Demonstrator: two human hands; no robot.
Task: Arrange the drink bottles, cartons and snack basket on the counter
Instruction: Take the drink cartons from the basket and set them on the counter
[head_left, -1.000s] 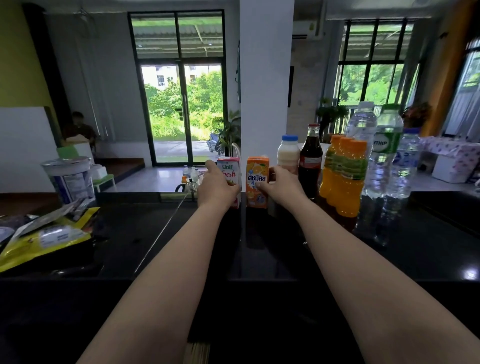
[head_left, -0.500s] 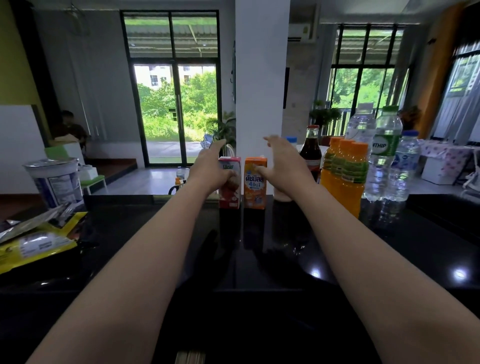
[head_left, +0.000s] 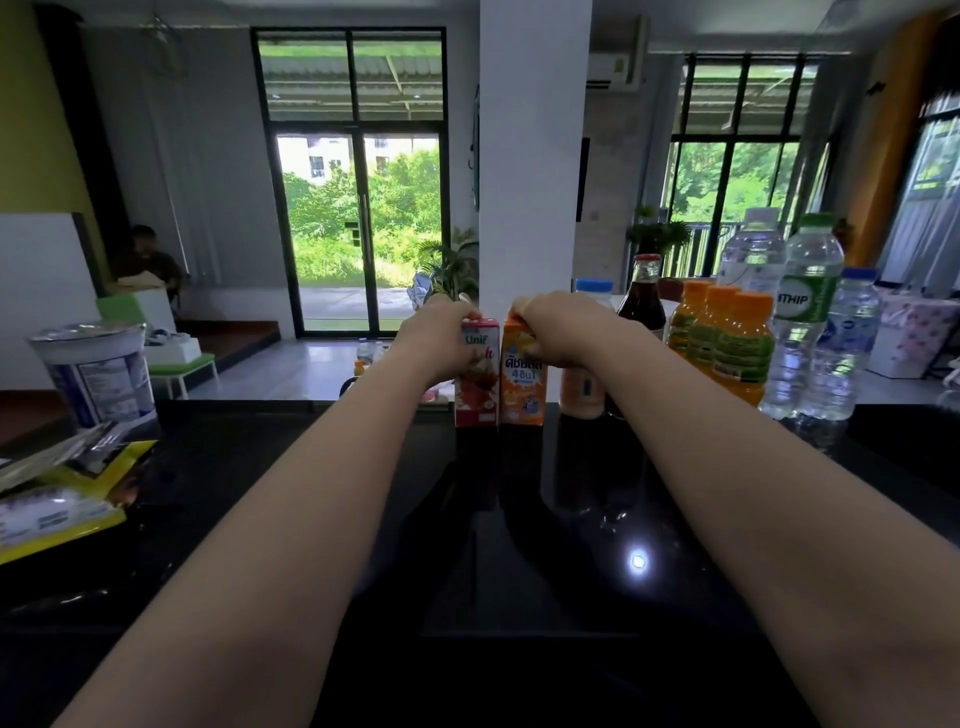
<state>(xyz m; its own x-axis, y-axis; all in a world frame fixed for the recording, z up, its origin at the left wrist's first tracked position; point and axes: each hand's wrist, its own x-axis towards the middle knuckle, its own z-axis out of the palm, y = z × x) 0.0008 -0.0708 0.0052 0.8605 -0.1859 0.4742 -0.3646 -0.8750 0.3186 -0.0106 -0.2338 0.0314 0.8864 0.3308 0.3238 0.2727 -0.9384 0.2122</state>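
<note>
Fingers (head_left: 460, 313) of my left hand (head_left: 439, 338) curl over the top of the red carton (head_left: 477, 387); my right hand (head_left: 563, 332) grips the top of the orange carton (head_left: 522, 384) likewise. Both cartons upright, touching side by side on the black counter (head_left: 311, 467). Bottles (head_left: 737, 343) stand just to their right.

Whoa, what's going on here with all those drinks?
A person is setting out drinks on the black counter. Their left hand holds the top of the red carton and their right hand holds the top of the orange carton. Both cartons stand upright, side by side. To the right stand a dark bottle, orange juice bottles and water bottles. Snack packets lie at the far left.
</note>
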